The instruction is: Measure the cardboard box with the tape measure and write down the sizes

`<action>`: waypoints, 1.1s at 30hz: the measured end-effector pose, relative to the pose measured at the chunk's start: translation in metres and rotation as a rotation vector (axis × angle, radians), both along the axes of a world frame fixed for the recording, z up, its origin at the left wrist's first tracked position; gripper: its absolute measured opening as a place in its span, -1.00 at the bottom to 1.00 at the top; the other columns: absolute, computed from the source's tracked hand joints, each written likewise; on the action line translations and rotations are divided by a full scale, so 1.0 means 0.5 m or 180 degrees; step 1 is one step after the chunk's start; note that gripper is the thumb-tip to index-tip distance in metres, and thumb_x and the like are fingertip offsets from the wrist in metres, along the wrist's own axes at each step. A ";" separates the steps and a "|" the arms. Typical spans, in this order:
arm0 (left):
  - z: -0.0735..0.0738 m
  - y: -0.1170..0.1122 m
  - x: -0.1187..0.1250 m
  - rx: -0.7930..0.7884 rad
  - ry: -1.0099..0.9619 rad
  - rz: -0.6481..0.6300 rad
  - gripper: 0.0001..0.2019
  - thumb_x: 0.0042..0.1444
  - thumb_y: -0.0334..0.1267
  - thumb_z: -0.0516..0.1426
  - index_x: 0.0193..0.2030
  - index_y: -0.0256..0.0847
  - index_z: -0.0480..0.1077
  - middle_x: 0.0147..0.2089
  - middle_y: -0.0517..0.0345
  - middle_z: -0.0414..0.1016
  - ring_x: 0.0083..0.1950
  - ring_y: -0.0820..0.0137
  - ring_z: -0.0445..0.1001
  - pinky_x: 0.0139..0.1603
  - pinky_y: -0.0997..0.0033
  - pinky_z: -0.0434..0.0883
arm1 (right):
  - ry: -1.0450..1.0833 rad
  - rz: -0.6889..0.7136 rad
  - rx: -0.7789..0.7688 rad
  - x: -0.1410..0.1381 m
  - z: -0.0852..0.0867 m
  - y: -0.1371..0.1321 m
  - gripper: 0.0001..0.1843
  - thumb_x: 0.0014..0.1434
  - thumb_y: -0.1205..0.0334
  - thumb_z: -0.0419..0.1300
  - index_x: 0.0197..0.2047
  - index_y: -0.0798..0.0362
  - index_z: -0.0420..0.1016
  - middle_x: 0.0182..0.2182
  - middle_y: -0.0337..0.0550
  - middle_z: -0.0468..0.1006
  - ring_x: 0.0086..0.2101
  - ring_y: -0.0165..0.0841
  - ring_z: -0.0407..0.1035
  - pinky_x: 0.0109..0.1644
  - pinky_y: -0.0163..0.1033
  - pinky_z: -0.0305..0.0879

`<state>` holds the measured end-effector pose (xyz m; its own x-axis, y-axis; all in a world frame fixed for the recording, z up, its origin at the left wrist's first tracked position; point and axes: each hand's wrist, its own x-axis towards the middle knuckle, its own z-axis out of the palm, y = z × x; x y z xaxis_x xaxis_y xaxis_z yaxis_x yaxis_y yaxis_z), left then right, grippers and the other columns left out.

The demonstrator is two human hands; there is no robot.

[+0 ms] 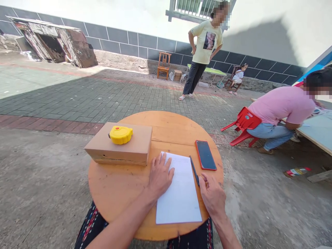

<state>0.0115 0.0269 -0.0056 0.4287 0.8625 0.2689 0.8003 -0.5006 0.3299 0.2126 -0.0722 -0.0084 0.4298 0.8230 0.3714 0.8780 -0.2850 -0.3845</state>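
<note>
A white sheet of paper [178, 193] lies on the round wooden table [171, 126] in front of me. My left hand [160, 174] rests flat on its left edge, fingers spread. A dark pen [194, 170] lies along the right edge of the paper. Beside the pen's lower end is my right hand [212, 193], fingers curled in and nothing visible in them; whether the thumb touches the pen I cannot tell. Just beyond that hand lies a phone [206, 155] in a red case, screen dark. At the left, a yellow tape measure [120, 135] sits on a closed cardboard box [140, 145].
A person in a yellow shirt [207, 43] stands beyond the table. At the right, a person in pink [282, 103] sits on a red plastic chair [247, 119] by another table [317, 129]. A bottle [297, 172] lies on the ground. A wooden chair [164, 65] stands by the wall.
</note>
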 end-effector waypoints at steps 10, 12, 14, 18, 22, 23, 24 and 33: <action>-0.001 0.003 -0.002 0.0006 -0.0148 0.0106 -0.59 0.28 -0.23 -0.03 0.22 -0.25 0.34 0.35 -0.18 0.23 0.39 0.04 0.12 0.31 -0.08 0.14 | 0.0294 0.0012 0.0075 0.010 -0.008 0.001 -0.56 0.29 0.10 -0.08 -0.09 0.12 0.56 -0.16 0.01 0.65 -0.15 -0.15 0.51 -0.06 -0.12 0.33; -0.001 0.002 -0.003 0.0017 -0.0187 0.0093 -0.60 0.28 -0.24 -0.03 0.20 -0.26 0.35 0.35 -0.18 0.24 0.39 0.04 0.12 0.31 -0.07 0.14 | 0.0238 0.0037 0.0084 0.011 -0.011 0.002 -0.56 0.28 0.14 -0.09 -0.10 0.12 0.57 -0.15 0.01 0.65 -0.15 -0.17 0.51 -0.04 -0.12 0.32; 0.002 0.001 -0.004 0.0037 -0.0223 0.0078 -0.61 0.28 -0.25 -0.02 0.19 -0.27 0.36 0.35 -0.20 0.23 0.40 0.03 0.12 0.32 -0.09 0.14 | 0.0187 0.0054 0.0093 0.012 -0.013 0.003 -0.56 0.27 0.18 -0.11 -0.10 0.12 0.57 -0.14 0.01 0.65 -0.14 -0.19 0.51 -0.02 -0.13 0.32; 0.016 -0.008 -0.003 0.0122 -0.0243 0.0047 -0.64 0.26 -0.26 0.01 0.15 -0.24 0.38 0.35 -0.21 0.22 0.40 0.03 0.11 0.32 -0.12 0.15 | 0.0159 0.0057 0.0117 0.015 -0.013 0.004 -0.56 0.25 0.21 -0.12 -0.10 0.11 0.57 -0.13 0.01 0.65 -0.14 -0.17 0.52 -0.03 -0.10 0.32; 0.042 -0.020 0.003 0.0246 -0.0217 0.0013 -0.65 0.24 -0.24 0.05 0.14 -0.20 0.39 0.36 -0.17 0.22 0.39 0.07 0.13 0.33 -0.07 0.17 | 0.0213 0.0019 0.0192 0.019 -0.017 0.007 -0.56 0.23 0.18 -0.11 -0.12 0.12 0.57 -0.13 0.06 0.65 -0.18 -0.09 0.53 -0.11 -0.05 0.35; 0.051 -0.024 0.004 0.0277 -0.0215 -0.0002 -0.65 0.23 -0.23 0.07 0.14 -0.18 0.38 0.36 -0.15 0.21 0.39 0.08 0.13 0.33 -0.07 0.17 | 0.0213 0.0007 0.0191 0.021 -0.021 0.009 -0.56 0.23 0.17 -0.10 -0.12 0.11 0.57 -0.13 0.06 0.65 -0.19 -0.09 0.53 -0.12 -0.04 0.36; 0.061 -0.029 0.004 0.0305 -0.0217 -0.0025 -0.64 0.22 -0.22 0.08 0.14 -0.16 0.38 0.37 -0.13 0.20 0.39 0.09 0.13 0.33 -0.06 0.18 | 0.0202 -0.0003 0.0180 0.023 -0.025 0.012 -0.56 0.22 0.16 -0.10 -0.12 0.10 0.57 -0.12 0.05 0.65 -0.19 -0.09 0.53 -0.13 -0.04 0.37; 0.170 -0.063 -0.164 0.1028 -0.0758 0.0086 -0.59 0.24 -0.29 0.02 0.23 -0.13 0.28 0.42 -0.08 0.08 0.44 0.15 0.02 0.38 0.03 0.13 | 0.0063 -0.0024 0.0178 0.025 -0.030 0.014 -0.57 0.23 0.15 -0.11 -0.14 0.06 0.57 -0.15 0.00 0.67 -0.22 -0.14 0.56 -0.15 -0.08 0.40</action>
<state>-0.0705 -0.0047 0.0792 0.3001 0.7275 0.6170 0.7347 -0.5888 0.3369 0.2249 -0.0653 -0.0235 0.4436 0.7979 0.4080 0.8680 -0.2693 -0.4172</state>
